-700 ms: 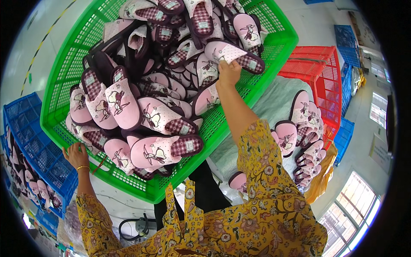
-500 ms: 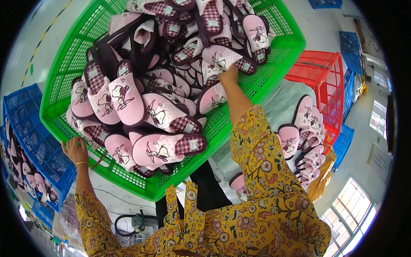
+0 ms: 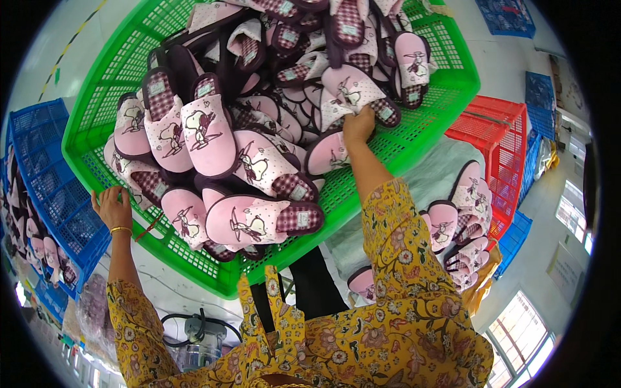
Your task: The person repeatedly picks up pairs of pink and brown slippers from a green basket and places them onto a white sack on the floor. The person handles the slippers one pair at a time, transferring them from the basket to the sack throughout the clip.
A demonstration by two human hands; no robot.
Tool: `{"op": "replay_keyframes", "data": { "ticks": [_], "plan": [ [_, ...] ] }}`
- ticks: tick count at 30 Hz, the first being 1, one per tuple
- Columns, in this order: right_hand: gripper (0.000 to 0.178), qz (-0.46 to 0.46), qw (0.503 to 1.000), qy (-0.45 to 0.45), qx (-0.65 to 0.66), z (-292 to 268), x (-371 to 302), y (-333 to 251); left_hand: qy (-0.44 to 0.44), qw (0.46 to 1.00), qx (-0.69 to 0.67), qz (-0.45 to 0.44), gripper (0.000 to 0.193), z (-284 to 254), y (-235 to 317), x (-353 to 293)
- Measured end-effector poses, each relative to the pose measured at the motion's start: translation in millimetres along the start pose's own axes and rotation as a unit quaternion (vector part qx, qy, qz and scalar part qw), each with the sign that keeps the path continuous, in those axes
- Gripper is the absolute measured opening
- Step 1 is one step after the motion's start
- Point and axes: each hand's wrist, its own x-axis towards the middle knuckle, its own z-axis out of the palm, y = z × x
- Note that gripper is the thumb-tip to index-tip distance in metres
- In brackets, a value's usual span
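Note:
A large green plastic basket (image 3: 381,145) is heaped with pink slippers that have dark soles, checkered insoles and a cartoon dog on the uppers. My right hand (image 3: 359,126) reaches into its right side, with closed fingers at the near edge of a pink slipper (image 3: 343,84). That slipper lies on the pile, its toe pointing up and left. My left hand (image 3: 112,207) is at the basket's near left corner, fingers curled over the rim. Close to it, slippers lie along the near wall, including a sideways pink slipper (image 3: 249,220). Fingertips of my right hand are partly hidden.
Stacked blue crates (image 3: 55,187) with more slippers stand at the left. On the right are a red crate (image 3: 498,142) and a bunch of slippers (image 3: 462,220) on wrapped greenish plastic (image 3: 414,174). A grey device with a black hose (image 3: 197,326) sits below the basket.
The view has shifted a little, so the basket and slippers appear farther right. My right hand stays at the same slipper and my left hand stays on the rim.

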Motion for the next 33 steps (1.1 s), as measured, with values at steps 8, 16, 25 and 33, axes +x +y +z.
{"op": "replay_keyframes", "data": {
  "ticks": [8, 16, 25, 33],
  "plan": [
    [0.027, -0.17, 0.955, 0.048, 0.24, -83.4, -28.4, -92.8, 0.024, 1.0, -0.007, 0.014, 0.01, 4.5, 1.1, 0.6],
    [0.029, -0.15, 0.874, 0.023, 0.462, -151.7, -49.9, -195.8, 0.118, 0.83, -0.53, -0.125, 0.021, -39.6, 17.2, 24.6],
    [0.022, -0.108, 0.892, -0.1, 0.428, -201.5, -142.7, -235.8, -0.254, 0.319, -0.91, -0.076, 0.041, -190.1, 212.5, -8.5],
    [0.045, 0.006, 0.868, -0.134, 0.478, -240.8, -194.4, -196.7, -0.338, 0.229, -0.911, -0.058, 0.046, -183.5, 230.6, -59.3]
  ]
}}
